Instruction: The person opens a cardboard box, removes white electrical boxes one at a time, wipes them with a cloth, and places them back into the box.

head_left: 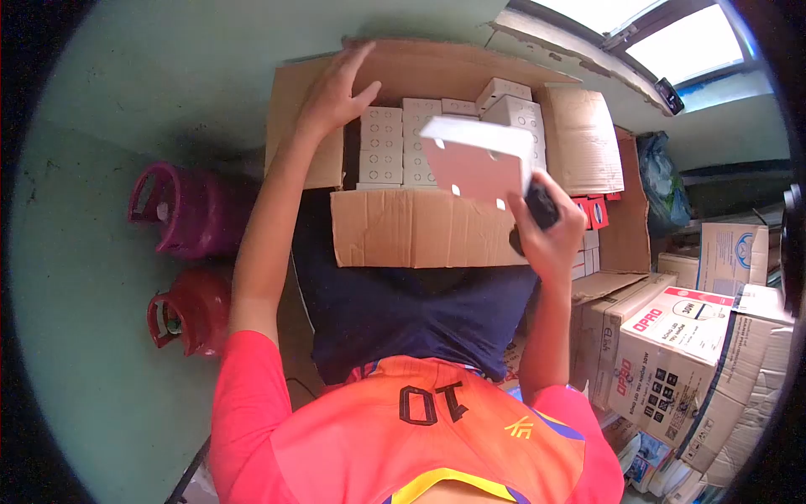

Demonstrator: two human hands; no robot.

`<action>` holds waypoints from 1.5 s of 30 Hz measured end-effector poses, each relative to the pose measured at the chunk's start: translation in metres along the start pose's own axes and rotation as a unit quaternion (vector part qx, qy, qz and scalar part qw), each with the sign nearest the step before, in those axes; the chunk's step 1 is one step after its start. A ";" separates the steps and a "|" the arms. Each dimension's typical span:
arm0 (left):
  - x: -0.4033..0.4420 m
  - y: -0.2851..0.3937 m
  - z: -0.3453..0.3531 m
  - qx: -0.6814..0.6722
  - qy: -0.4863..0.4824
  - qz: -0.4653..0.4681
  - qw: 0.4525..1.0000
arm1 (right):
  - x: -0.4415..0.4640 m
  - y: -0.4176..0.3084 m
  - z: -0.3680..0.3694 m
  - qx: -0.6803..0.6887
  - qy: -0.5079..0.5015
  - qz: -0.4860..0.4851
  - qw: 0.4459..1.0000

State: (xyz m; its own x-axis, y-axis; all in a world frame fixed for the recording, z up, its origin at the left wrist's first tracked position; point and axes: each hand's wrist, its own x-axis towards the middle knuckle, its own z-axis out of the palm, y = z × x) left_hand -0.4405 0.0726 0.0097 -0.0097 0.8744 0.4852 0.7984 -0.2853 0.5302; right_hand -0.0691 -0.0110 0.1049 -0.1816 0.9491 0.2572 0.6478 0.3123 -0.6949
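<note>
My left hand (340, 94) is raised at the back left of an open cardboard box (428, 228), its fingers apart near the back flap, holding nothing. My right hand (550, 227) is above the box's right front side, with its fingers wrapped round a black object (541, 207). A white and reddish-brown flat piece (478, 164) with small white marks extends left from that hand. How it joins the black object cannot be made out. Inside the box stand stacks of white perforated boxes (382, 147), partly hidden behind the flat piece.
Purple (189, 210) and red (201, 312) gas cylinders stand at the left. At the right are another open carton (634, 210) with red and white packs, a labelled carton (672, 361) and a dark plastic bag (663, 185). A window (688, 46) is at the upper right.
</note>
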 end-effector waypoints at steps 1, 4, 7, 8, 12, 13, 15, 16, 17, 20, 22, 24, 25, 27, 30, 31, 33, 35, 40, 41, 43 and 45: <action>0.004 -0.012 0.004 0.005 0.028 0.021 0.999 | 0.013 -0.010 0.012 -0.017 0.033 -0.051 0.998; -0.004 -0.065 0.025 0.018 0.075 0.033 0.996 | 0.065 -0.021 0.053 -0.114 0.007 -0.183 0.976; -0.027 -0.112 0.054 0.022 0.047 -0.035 0.998 | 0.116 -0.013 0.106 -0.200 -0.054 -0.223 0.953; -0.034 -0.126 0.066 0.029 0.031 -0.048 0.998 | 0.132 -0.004 0.126 -0.231 -0.073 -0.236 0.941; -0.026 -0.125 0.068 0.039 -0.008 -0.120 0.992 | 0.169 0.017 0.193 -0.325 -0.188 -0.217 0.901; -0.022 -0.118 0.064 0.076 0.005 -0.115 0.990 | 0.173 0.010 0.200 -0.345 -0.234 -0.175 0.892; -0.017 -0.111 0.062 0.150 0.029 -0.109 0.982 | 0.177 0.015 0.218 -0.309 -0.211 -0.168 0.912; -0.017 -0.114 0.066 0.124 0.038 -0.108 0.986 | 0.180 0.019 0.226 -0.290 -0.198 -0.165 0.922; -0.017 -0.115 0.068 0.099 0.047 -0.107 0.988 | 0.182 0.024 0.235 -0.298 -0.175 -0.196 0.918; -0.018 -0.119 0.071 0.084 0.065 -0.102 0.989 | 0.191 0.046 0.262 -0.298 -0.106 -0.273 0.909; -0.018 -0.119 0.073 0.081 0.071 -0.103 0.989 | 0.193 0.058 0.282 -0.273 -0.071 -0.310 0.908; -0.020 -0.118 0.074 0.067 0.076 -0.113 0.988 | 0.193 0.070 0.299 -0.270 -0.066 -0.318 0.906; -0.020 -0.117 0.074 0.062 0.082 -0.107 0.989 | 0.193 0.076 0.306 -0.268 -0.065 -0.324 0.905; -0.022 -0.118 0.075 0.054 0.094 -0.096 0.989 | 0.193 0.084 0.314 -0.239 -0.096 -0.309 0.916; -0.017 -0.123 0.078 0.044 0.100 -0.076 0.991 | 0.194 0.089 0.327 -0.206 -0.127 -0.286 0.927; -0.019 -0.126 0.081 0.074 0.094 -0.080 0.990 | 0.195 0.091 0.333 -0.201 -0.131 -0.277 0.930; -0.021 -0.128 0.084 0.124 0.085 -0.077 0.986 | 0.196 0.096 0.344 -0.204 -0.114 -0.261 0.937; -0.019 -0.125 0.082 0.080 0.072 -0.089 0.990 | 0.194 0.106 0.358 -0.216 -0.087 -0.237 0.943; -0.019 -0.126 0.087 0.094 0.066 -0.114 0.987 | 0.185 0.115 0.385 -0.227 -0.041 -0.199 0.952; -0.020 -0.125 0.087 0.089 0.070 -0.114 0.987 | 0.185 0.110 0.381 -0.209 -0.071 -0.197 0.955; -0.021 -0.123 0.087 0.083 0.071 -0.114 0.987 | 0.181 0.100 0.372 -0.171 -0.131 -0.187 0.958; -0.021 -0.124 0.084 0.078 0.067 -0.111 0.988 | 0.177 0.101 0.380 -0.166 -0.089 -0.224 0.956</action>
State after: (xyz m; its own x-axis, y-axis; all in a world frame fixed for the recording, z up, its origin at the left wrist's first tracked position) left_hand -0.4884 0.1223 -0.1249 -0.2666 0.8455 0.4626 0.8505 -0.0193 0.5256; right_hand -0.3168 0.2036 -0.1753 -0.5998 0.7242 0.3403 0.6696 0.6871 -0.2821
